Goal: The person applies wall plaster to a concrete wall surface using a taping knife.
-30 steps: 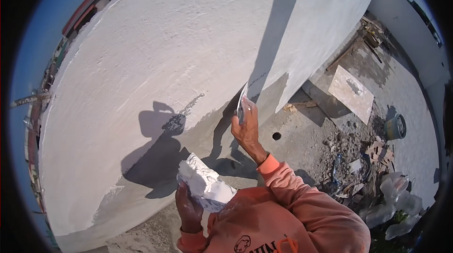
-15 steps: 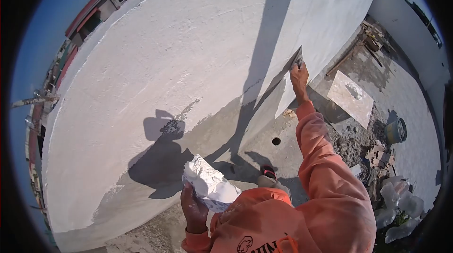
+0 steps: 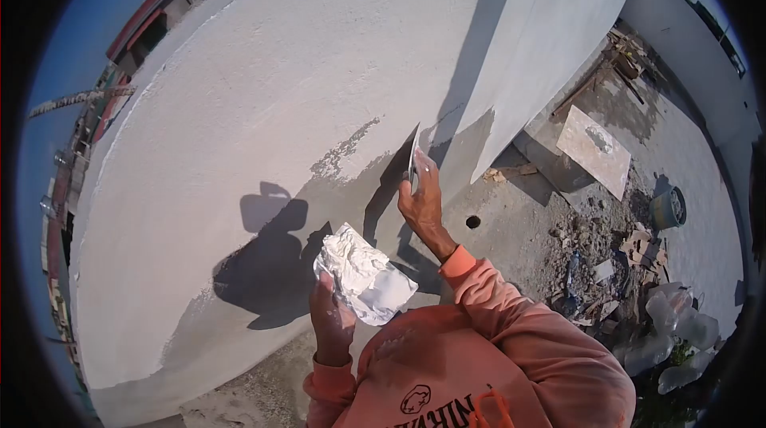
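My left hand (image 3: 331, 323) is wrapped under the edge of a small flat board (image 3: 387, 294) in front of my chest. A thick heap of white putty (image 3: 351, 259) covers its far side. In my right hand (image 3: 424, 209) is a putty knife (image 3: 414, 150), its thin blade pointing up and seen nearly edge-on close to the wall (image 3: 263, 101). White coating covers the wall's upper part, while a bare grey strip (image 3: 343, 197) shows lower down. The shadow of my head and body falls on the wall left of the board.
Right of me, a flat pale board (image 3: 594, 149) with a grey patch rests over a block. Beyond the rubble (image 3: 586, 252) stands a bucket (image 3: 669, 209). Clear plastic bottles (image 3: 678, 324) lie at lower right. The floor has a round hole (image 3: 473, 222).
My right hand has come back left and nearer to me with the putty knife, away from the wall's right part. The putty board has risen slightly and turned to show more of its face.
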Demonstrator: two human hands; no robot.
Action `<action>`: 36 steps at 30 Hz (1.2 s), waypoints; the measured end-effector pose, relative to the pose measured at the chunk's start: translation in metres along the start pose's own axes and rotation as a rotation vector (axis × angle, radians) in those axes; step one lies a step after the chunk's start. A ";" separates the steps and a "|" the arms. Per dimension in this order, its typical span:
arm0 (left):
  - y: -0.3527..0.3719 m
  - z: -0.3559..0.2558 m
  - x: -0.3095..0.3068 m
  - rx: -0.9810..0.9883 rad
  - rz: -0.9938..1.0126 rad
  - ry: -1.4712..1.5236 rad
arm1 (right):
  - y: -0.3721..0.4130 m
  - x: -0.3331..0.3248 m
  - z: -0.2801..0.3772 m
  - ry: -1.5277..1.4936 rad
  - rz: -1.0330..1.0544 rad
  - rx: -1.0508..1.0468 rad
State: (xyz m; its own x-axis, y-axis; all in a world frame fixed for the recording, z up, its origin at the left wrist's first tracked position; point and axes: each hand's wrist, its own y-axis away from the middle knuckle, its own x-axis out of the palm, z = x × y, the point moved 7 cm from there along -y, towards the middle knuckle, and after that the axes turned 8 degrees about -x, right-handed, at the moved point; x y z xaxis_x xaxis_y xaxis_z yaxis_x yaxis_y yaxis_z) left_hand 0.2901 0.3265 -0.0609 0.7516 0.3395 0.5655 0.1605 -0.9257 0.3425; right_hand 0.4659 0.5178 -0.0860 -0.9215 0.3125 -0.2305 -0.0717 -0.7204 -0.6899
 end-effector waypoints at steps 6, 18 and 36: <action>-0.012 -0.004 -0.025 -0.043 0.032 0.122 | 0.017 -0.065 0.057 -0.173 0.328 0.249; -0.010 0.000 0.032 -0.092 0.247 0.154 | 0.006 -0.093 0.219 0.276 1.061 -0.828; -0.067 0.097 0.072 -0.264 -0.005 0.285 | -0.056 -0.119 0.116 -0.027 1.558 -0.674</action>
State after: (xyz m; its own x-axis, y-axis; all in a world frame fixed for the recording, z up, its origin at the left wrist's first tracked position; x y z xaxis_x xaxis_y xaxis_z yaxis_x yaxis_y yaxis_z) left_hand 0.3953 0.3973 -0.1156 0.5377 0.4110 0.7362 -0.0347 -0.8616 0.5064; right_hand 0.5348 0.4494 0.0601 0.0383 -0.4008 -0.9154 0.9979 0.0631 0.0142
